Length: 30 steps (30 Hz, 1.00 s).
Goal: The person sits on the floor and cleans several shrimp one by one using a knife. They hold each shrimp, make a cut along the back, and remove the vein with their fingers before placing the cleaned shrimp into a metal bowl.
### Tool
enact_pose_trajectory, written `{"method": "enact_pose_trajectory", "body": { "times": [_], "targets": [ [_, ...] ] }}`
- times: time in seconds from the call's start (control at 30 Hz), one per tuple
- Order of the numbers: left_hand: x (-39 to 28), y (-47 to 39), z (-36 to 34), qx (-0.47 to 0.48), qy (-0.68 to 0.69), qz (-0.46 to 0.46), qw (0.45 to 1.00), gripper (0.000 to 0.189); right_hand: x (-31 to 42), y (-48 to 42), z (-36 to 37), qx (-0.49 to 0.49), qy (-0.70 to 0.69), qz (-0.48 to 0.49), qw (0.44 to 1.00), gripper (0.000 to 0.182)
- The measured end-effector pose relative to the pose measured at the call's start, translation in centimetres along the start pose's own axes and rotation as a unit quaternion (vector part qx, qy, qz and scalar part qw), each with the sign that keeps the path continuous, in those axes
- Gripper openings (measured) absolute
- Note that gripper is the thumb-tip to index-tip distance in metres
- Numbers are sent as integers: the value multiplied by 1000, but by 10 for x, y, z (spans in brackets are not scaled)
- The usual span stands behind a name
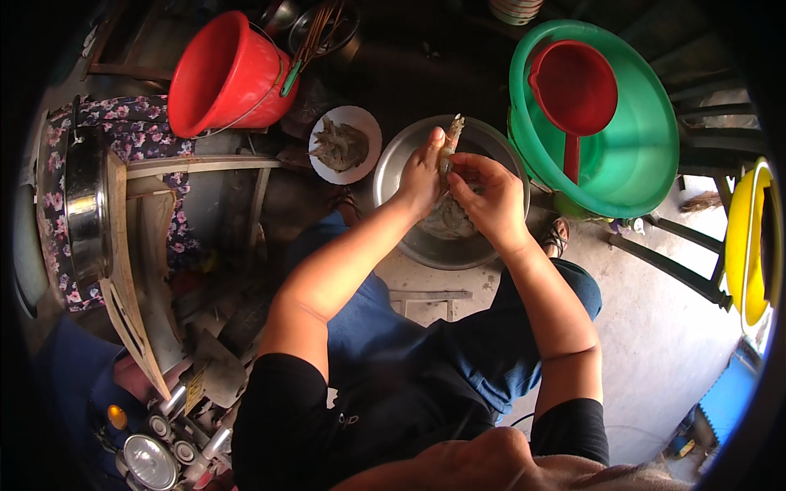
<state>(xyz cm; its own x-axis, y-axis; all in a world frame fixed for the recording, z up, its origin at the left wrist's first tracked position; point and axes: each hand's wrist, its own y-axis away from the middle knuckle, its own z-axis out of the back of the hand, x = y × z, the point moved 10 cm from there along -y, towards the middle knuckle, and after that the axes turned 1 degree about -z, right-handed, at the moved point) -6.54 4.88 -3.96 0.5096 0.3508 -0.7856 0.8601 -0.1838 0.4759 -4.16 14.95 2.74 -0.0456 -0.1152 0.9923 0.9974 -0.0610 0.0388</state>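
Observation:
Over a wide metal basin [430, 248], my left hand [422, 172] grips a raw shrimp [453, 136] with its tail end pointing up and away. The fingers and thumb of my right hand [488, 190] pinch the same shrimp lower down, close to my left hand. More greyish shrimp [448, 221] lie in the basin, partly hidden beneath my hands. To the left of the basin, a white bowl [373, 132] holds several whole-looking shrimp [341, 146].
A large green plastic tub [645, 141] with a red dipper [574, 89] in it stands at right. At left are a red bucket [206, 80], a wooden frame [202, 164] and a metal pot [86, 208]. A motorbike headlight [150, 461] shows at bottom left, a yellow basin [746, 251] far right.

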Motion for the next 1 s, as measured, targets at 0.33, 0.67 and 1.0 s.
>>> {"method": "enact_pose_trajectory", "body": {
  "times": [0.33,0.67,1.0],
  "targets": [
    [-12,-6,9,-17,-236,-153,959,50,30,5,8,-30,175,126,976,12],
    [-15,-6,13,-35,-236,-137,962,52,22,0,14,-69,167,94,979,8],
    [-13,-5,24,-81,-110,-40,990,55,19,-4,15,-26,89,82,992,8]
  ]
}}
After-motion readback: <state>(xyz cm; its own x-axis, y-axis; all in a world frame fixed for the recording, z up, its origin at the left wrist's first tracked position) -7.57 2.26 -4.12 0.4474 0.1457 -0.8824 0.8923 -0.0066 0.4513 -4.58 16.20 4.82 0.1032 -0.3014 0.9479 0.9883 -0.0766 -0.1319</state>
